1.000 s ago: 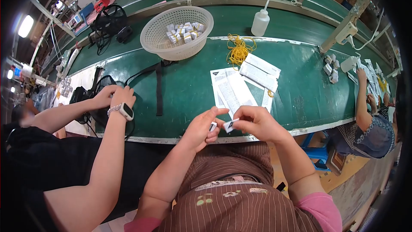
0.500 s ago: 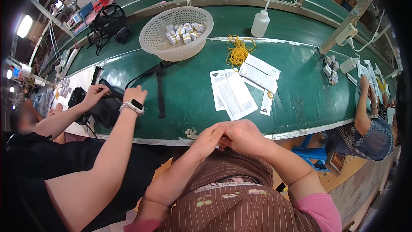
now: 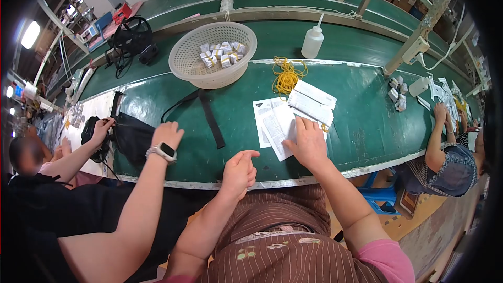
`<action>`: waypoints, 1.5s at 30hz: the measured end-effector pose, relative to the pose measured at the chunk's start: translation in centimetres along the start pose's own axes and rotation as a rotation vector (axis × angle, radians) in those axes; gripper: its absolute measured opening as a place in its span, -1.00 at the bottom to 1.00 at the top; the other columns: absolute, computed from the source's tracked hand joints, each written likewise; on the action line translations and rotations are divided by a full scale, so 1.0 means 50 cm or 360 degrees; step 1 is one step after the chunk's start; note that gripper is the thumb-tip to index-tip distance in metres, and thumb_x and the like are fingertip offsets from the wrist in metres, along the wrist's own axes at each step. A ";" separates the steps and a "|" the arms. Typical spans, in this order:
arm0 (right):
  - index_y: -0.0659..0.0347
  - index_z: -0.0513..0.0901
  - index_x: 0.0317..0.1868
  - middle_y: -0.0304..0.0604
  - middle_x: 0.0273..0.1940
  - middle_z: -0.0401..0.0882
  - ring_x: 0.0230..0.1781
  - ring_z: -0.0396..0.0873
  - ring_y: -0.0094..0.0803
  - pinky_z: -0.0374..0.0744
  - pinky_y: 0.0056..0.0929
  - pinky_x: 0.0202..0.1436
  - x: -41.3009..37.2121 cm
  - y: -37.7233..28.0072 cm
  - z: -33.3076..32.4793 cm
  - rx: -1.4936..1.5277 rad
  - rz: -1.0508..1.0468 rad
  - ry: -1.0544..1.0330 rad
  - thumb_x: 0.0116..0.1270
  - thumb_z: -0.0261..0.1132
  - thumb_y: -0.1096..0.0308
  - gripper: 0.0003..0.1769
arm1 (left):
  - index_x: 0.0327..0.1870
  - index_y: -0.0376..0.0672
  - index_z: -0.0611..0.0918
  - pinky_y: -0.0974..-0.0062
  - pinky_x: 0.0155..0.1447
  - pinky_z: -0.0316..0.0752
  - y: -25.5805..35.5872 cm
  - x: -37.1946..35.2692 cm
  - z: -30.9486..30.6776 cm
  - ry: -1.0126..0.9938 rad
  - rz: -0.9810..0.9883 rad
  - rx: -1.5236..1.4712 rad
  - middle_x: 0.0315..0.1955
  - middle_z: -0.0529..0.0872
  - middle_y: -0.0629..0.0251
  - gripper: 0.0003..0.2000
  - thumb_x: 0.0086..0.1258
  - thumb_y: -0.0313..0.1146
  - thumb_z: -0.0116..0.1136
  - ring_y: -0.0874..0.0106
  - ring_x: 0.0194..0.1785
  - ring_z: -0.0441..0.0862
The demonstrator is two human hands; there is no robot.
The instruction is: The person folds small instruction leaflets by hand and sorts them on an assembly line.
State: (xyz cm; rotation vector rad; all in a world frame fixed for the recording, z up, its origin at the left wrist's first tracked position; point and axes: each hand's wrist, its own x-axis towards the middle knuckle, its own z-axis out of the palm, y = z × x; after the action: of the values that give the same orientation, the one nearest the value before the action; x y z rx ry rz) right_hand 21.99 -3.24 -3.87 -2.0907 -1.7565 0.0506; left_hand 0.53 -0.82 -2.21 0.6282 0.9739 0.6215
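My right hand [image 3: 309,144] reaches over the table with its fingers spread, its fingertips at the right side of the printed leaflets [image 3: 273,126]. Beside them lie folded paper strips [image 3: 313,99] with small print. My left hand [image 3: 240,175] is over the table's front edge, its fingers curled in and the index finger pointing right. Whether anything is inside that hand is hidden. Behind the papers sits a loose heap of yellow rubber bands [image 3: 288,76].
A white perforated basket [image 3: 188,73] holds several banded paper bundles. A squeeze bottle [image 3: 313,43] stands to its right. At my left a person in black handles a black bag [image 3: 133,139] with a strap [image 3: 210,120]. Another person [image 3: 445,162] works at the far right.
My hands were together at the table's front edge; they have parted. The right hand moved forward onto the leaflets, and the left shifted left. The neighbour's black bag and strap have moved.
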 end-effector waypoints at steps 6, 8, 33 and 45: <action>0.30 0.55 -0.03 0.03 -0.16 0.62 -0.10 0.58 -0.04 0.56 -0.18 -0.01 0.039 -0.001 -0.016 0.0143 0.0532 -0.0540 0.05 0.46 0.25 -0.49 | -0.06 -0.36 0.50 0.64 -0.67 -0.07 -0.009 0.015 0.001 0.0004 -0.0028 0.0069 -0.66 0.22 0.51 -0.75 0.62 -0.34 -0.19 0.69 -0.70 0.04; 0.29 0.56 -0.08 0.02 -0.20 0.64 -0.12 0.60 -0.04 0.57 -0.19 -0.01 0.043 -0.004 -0.027 0.0162 0.0593 -0.0616 0.05 0.45 0.26 -0.55 | -0.04 -0.37 0.49 0.64 -0.69 -0.06 -0.010 0.019 0.001 0.0009 -0.0038 0.0077 -0.67 0.22 0.51 -0.75 0.62 -0.35 -0.20 0.69 -0.72 0.05; 0.17 0.57 -0.35 -0.16 -0.30 0.55 -0.20 0.54 -0.14 0.46 -0.21 -0.11 -0.036 0.014 -0.040 0.0224 -0.0499 -0.0028 0.05 0.27 0.53 -0.87 | 0.00 -0.06 0.69 0.38 -0.30 0.46 0.032 0.075 -0.028 -0.0019 0.1186 0.1848 -0.53 0.53 0.30 -0.72 0.24 -0.46 0.28 0.35 -0.42 0.56; 0.24 0.67 -0.34 -0.08 -0.28 0.60 -0.17 0.54 -0.06 0.50 -0.17 -0.09 -0.079 0.049 -0.005 0.0652 0.0074 -0.0237 0.30 0.28 0.32 -0.84 | -0.29 -0.23 0.71 0.27 -0.21 0.49 0.013 0.060 -0.065 0.0091 0.0951 0.1981 -0.41 0.64 0.14 -0.85 0.31 -0.33 0.24 0.13 -0.30 0.62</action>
State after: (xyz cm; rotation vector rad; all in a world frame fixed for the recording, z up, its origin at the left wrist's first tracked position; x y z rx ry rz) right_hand 23.53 -7.35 -5.33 -1.8627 -1.6123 0.5447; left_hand -1.22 2.42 -4.75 2.0619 1.1779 0.4883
